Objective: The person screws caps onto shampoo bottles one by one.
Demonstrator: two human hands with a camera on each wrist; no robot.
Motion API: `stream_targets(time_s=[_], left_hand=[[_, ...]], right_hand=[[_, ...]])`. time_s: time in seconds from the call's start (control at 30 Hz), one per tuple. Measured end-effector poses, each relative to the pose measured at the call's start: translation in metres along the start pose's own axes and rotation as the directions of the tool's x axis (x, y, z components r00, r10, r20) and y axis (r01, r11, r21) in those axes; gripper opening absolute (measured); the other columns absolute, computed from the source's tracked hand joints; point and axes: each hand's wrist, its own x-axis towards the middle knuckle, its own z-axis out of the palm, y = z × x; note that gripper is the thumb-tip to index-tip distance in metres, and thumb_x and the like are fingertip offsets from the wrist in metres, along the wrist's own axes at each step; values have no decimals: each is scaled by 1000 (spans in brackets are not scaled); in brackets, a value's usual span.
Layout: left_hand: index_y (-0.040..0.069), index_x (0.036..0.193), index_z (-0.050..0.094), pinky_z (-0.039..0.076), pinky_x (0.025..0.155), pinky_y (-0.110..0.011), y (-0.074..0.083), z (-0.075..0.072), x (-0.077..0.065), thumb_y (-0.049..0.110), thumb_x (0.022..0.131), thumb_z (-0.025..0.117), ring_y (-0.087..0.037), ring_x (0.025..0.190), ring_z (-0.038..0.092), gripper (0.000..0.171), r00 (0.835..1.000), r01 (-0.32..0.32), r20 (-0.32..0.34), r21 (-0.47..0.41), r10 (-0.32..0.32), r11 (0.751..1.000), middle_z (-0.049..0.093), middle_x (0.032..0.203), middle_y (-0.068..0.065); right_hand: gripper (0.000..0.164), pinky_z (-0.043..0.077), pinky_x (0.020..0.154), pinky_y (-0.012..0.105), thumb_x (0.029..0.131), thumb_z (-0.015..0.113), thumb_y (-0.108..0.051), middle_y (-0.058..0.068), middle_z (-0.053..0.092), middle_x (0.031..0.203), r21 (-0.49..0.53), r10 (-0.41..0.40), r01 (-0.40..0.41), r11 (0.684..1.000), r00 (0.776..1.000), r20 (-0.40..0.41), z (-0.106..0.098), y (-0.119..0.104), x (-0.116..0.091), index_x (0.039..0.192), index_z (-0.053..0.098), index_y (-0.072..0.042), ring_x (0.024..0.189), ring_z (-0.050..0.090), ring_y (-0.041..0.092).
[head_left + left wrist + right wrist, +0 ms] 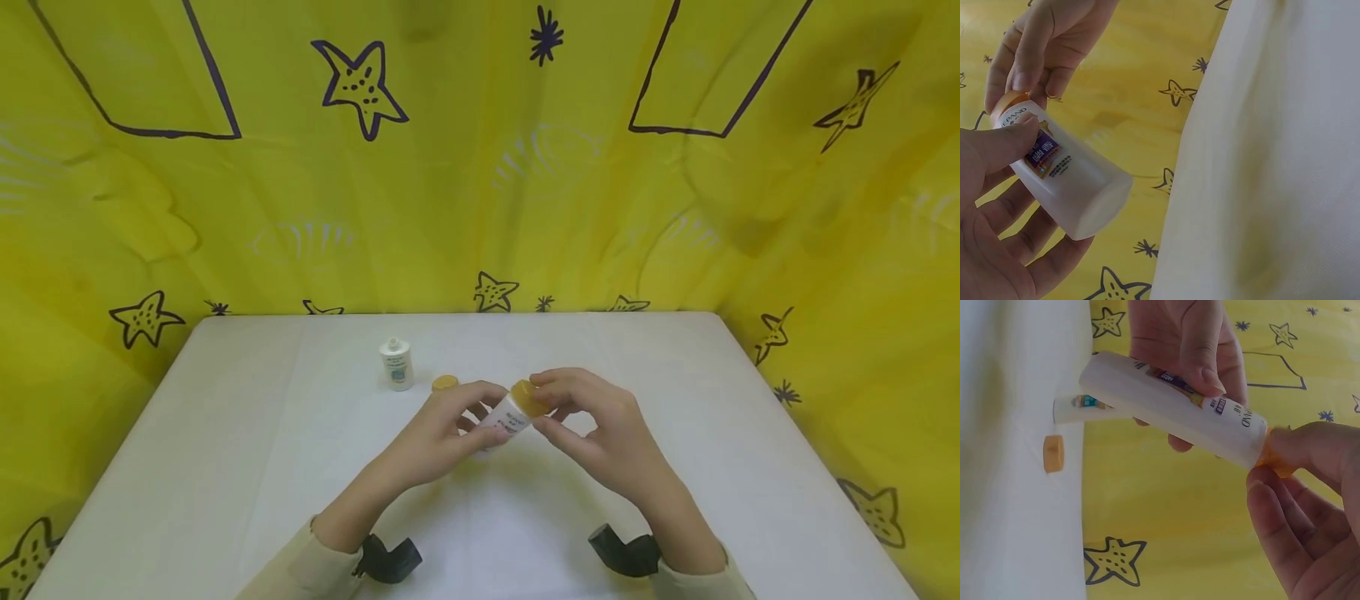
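Observation:
A white bottle [510, 417] with a purple label and an orange cap [529, 398] is held tilted above the table. My left hand [442, 429] grips its body, with the thumb across the label in the left wrist view. The cap end points up toward my right hand [600, 421], whose thumb and fingers pinch the orange cap [1277, 455]. In the right wrist view the cap sits against the bottle's neck end; whether its thread is engaged cannot be seen. The bottle's base [1105, 209] faces away from both hands.
Behind my left hand stands a second white bottle [397, 365] without a cap. A loose orange cap [445, 382] lies on the white table [225, 467] beside it. A yellow curtain with star drawings [450, 192] hangs behind the table and along its sides.

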Motion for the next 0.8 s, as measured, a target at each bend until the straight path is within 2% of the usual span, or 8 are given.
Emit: stream_targets(time_s=[0.07, 0.17, 0.37, 0.47, 0.63, 0.8], left_hand=[[28, 112, 57, 51, 74, -32, -7, 1, 1, 28, 84, 66, -10, 89, 57, 29, 1000, 0, -3, 4, 0, 1000, 60, 103, 17], [31, 112, 56, 51, 74, -31, -9, 0, 1, 32, 84, 66, -10, 89, 58, 29, 1000, -17, 0, -2, 17, 1000, 60, 103, 18], [29, 114, 57, 51, 73, -29, -8, 0, 1, 33, 85, 64, -11, 89, 58, 29, 997, -66, 28, -16, 67, 998, 60, 104, 16], [29, 114, 57, 51, 73, -29, -9, 1, 2, 33, 86, 64, -11, 90, 58, 29, 996, -80, 39, -11, 80, 997, 60, 105, 15], [31, 114, 57, 51, 74, -31, -11, 3, 2, 31, 86, 64, -12, 89, 58, 29, 997, -75, 25, -11, 76, 997, 60, 104, 18], [29, 114, 57, 51, 74, -31, -9, 2, 0, 31, 85, 65, -11, 90, 58, 30, 999, -50, 17, 5, 50, 999, 60, 104, 17]], right_hand=[[33, 53, 63, 24, 67, 73, 13, 12, 63, 107, 9, -12, 12, 1000, 1000, 5, 1, 4, -2, 96, 66, -1, 82, 64, 15], [35, 53, 67, 22, 69, 73, 10, 9, 62, 110, 4, -16, 15, 1000, 1000, 13, 3, 14, -6, 100, 66, -5, 87, 64, 14], [32, 48, 83, 21, 70, 79, -10, -1, 61, 115, -54, -4, 5, 999, 1000, 6, 6, 30, -12, 99, 66, -18, 99, 61, 15], [31, 44, 90, 22, 70, 80, -13, -2, 63, 113, -61, -12, 13, 998, 1000, 5, 6, 31, -12, 96, 66, -20, 104, 60, 17], [30, 49, 77, 19, 69, 79, -7, -2, 65, 106, -60, -41, 41, 997, 999, 3, 4, 24, -8, 94, 67, -17, 95, 62, 14], [31, 52, 66, 23, 68, 75, 6, 5, 65, 103, -29, -62, 62, 998, 998, -1, -1, 5, -1, 95, 67, -6, 88, 62, 16]])
